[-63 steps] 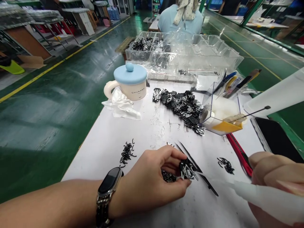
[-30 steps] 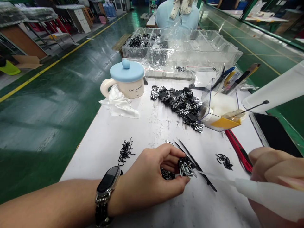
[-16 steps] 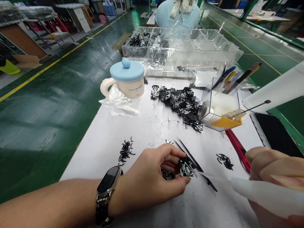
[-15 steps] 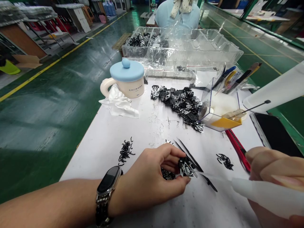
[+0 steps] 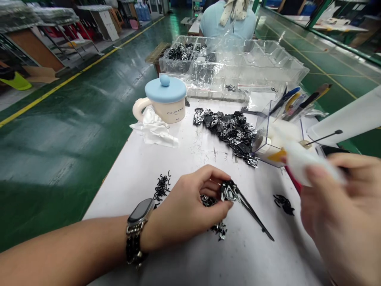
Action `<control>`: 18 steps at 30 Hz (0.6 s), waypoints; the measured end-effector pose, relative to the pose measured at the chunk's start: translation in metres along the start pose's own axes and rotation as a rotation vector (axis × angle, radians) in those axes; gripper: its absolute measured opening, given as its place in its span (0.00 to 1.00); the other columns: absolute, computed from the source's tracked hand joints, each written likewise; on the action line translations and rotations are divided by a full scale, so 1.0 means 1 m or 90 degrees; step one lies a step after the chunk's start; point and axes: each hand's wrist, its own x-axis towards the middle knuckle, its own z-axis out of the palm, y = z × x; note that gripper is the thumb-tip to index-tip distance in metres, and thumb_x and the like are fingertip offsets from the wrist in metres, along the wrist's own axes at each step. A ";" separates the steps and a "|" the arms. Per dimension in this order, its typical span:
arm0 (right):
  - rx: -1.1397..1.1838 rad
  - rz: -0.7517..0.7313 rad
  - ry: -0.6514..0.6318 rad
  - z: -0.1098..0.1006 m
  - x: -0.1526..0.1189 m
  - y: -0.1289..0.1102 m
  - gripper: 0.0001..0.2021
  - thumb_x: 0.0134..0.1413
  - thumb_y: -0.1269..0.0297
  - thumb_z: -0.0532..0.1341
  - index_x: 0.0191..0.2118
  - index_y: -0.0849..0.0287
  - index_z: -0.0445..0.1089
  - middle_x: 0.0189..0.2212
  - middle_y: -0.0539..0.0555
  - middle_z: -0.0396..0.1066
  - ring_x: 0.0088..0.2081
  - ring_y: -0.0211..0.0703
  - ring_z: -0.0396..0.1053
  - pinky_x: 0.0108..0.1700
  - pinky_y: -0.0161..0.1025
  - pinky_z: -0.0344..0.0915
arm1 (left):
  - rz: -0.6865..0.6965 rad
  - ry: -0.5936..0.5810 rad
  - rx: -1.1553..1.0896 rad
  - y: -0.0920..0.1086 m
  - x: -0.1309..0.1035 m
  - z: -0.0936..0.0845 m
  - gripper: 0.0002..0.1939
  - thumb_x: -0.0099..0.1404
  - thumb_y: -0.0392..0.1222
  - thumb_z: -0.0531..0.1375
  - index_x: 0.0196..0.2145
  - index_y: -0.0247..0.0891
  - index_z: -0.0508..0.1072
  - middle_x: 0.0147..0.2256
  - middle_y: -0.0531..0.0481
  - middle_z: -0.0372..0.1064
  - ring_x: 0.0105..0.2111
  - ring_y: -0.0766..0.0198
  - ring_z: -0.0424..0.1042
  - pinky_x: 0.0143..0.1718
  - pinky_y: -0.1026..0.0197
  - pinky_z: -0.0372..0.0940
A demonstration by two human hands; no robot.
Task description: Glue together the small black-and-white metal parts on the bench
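**A:** Where are the person's hands?

**B:** The left hand (image 5: 187, 208), with a smartwatch (image 5: 139, 211) on its wrist, rests on the white worktop (image 5: 143, 167). Its grip is pinched closed on a small black-and-silver metal part (image 5: 228, 190), held between thumb and fingertips just above the surface. More of the same small parts (image 5: 219, 229) lie loose under and beside that hand.

**A:** And the right?

**B:** The right hand (image 5: 339, 210) is raised at the right edge, blurred. Its grip is wrapped around a white squeeze tube (image 5: 300, 161), with the tube's end pointing up and left.

**A:** What lies nearby?

**B:** Black tweezers (image 5: 253, 216) lie on the worktop, their upper end touching the held part. A pile of small black hooks (image 5: 162, 186) sits to the left, and a smaller black cluster (image 5: 284, 202) to the right. Farther back is a heap of metal parts (image 5: 232, 129), a cream mug with a blue lid (image 5: 166, 99) beside a crumpled tissue (image 5: 154, 129), and clear plastic trays (image 5: 238, 63). A person in a light blue top (image 5: 228, 24) sits beyond the trays.
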 end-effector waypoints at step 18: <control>-0.214 -0.265 -0.644 0.012 -0.028 -0.029 0.05 0.55 0.71 0.58 0.32 0.53 0.66 0.32 0.52 0.64 0.35 0.43 0.61 0.33 0.40 0.59 | 0.088 0.128 -0.066 -0.012 0.008 -0.010 0.14 0.58 0.35 0.62 0.40 0.40 0.63 0.44 0.47 0.69 0.43 0.65 0.71 0.44 0.63 0.66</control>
